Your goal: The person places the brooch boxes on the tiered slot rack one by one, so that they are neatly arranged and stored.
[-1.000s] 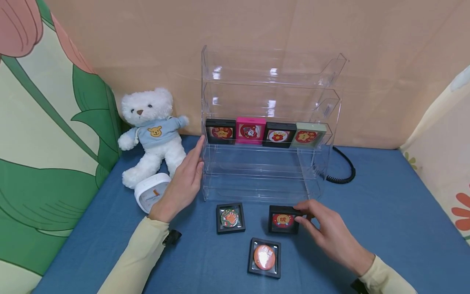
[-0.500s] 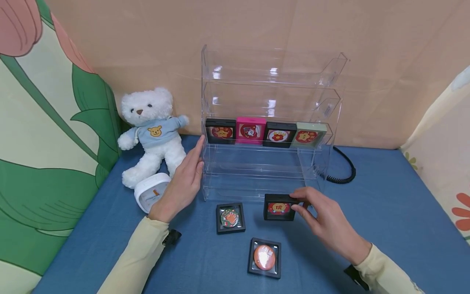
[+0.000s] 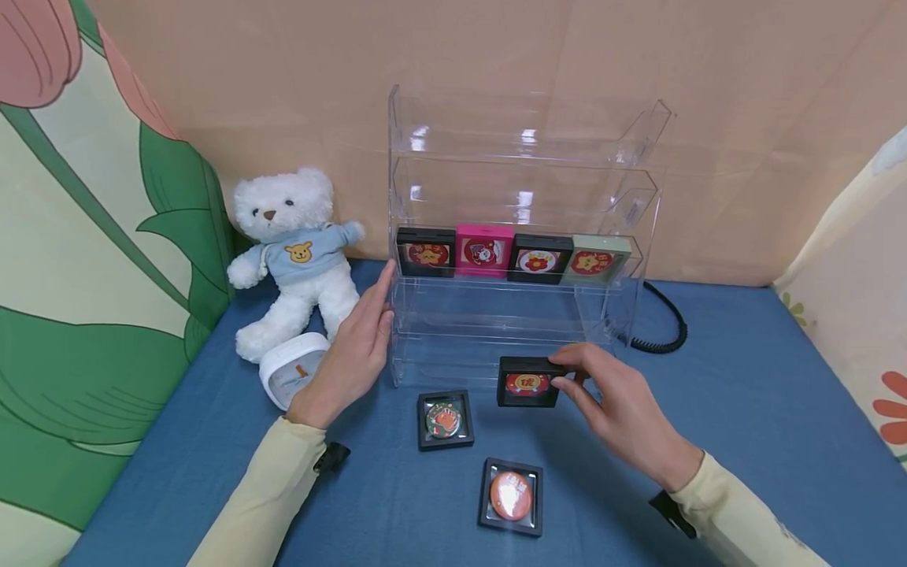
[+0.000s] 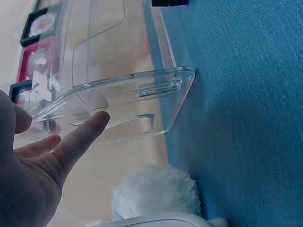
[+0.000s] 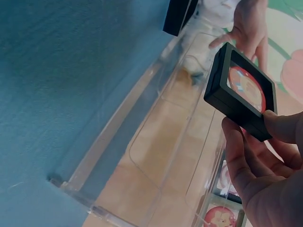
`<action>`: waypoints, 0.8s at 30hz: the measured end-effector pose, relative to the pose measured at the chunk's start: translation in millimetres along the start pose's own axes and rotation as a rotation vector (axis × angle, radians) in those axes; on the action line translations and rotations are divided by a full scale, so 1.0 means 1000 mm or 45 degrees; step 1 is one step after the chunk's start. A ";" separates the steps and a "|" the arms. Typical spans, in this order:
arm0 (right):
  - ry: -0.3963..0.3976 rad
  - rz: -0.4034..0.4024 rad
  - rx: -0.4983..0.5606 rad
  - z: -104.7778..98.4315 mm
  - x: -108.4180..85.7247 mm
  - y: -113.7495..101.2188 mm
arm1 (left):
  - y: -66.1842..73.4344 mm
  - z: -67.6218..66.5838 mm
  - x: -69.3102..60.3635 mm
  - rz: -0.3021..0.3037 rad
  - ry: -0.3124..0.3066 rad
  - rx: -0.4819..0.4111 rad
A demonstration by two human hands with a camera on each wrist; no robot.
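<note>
A small black display frame (image 3: 527,383) with a red and gold badge is pinched at its right edge between the thumb and fingers of my right hand (image 3: 623,409). It is held upright in front of the lower part of a clear acrylic rack (image 3: 496,327). In the right wrist view the black frame (image 5: 241,92) is tilted, with thumb and fingers at one side. My left hand (image 3: 349,350) has straight fingers resting along the rack's left side; the left wrist view shows a finger of the left hand (image 4: 38,175) at the clear side panel (image 4: 118,85).
On the middle tier stand two black frames, a pink frame (image 3: 484,252) and a pale green frame (image 3: 597,260). Two more black frames (image 3: 445,421) lie on the blue cloth (image 3: 751,441). A white teddy bear (image 3: 298,252), white clock (image 3: 294,370) and black coiled cord (image 3: 662,342) flank the rack.
My right hand has lifted the black display frame and moved it away from me and slightly left, toward the rack. My left hand has stayed at the rack's side.
</note>
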State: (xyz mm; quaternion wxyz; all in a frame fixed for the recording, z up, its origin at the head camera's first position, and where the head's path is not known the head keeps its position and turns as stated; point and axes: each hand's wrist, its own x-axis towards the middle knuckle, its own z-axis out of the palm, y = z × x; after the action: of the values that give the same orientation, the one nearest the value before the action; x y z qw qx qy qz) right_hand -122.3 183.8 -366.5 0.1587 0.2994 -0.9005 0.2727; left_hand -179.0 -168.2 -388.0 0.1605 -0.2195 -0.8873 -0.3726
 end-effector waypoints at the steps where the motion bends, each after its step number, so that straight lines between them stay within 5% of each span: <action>1: 0.008 -0.010 0.004 0.000 0.002 0.000 | 0.000 0.000 0.000 0.003 0.001 0.001; 8: 0.071 -0.091 0.055 0.003 0.013 -0.001 | 0.001 0.000 0.000 0.010 0.014 0.002; 24: 0.114 -0.097 0.086 0.011 0.035 -0.004 | 0.000 0.000 0.000 0.024 0.018 -0.004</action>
State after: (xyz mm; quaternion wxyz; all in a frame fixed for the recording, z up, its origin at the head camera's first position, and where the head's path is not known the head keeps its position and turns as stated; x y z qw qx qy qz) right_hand -148.1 158.9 -358.2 0.1988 0.3263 -0.8707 0.3096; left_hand -179.2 -168.2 -388.1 0.1700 -0.2252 -0.8835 -0.3740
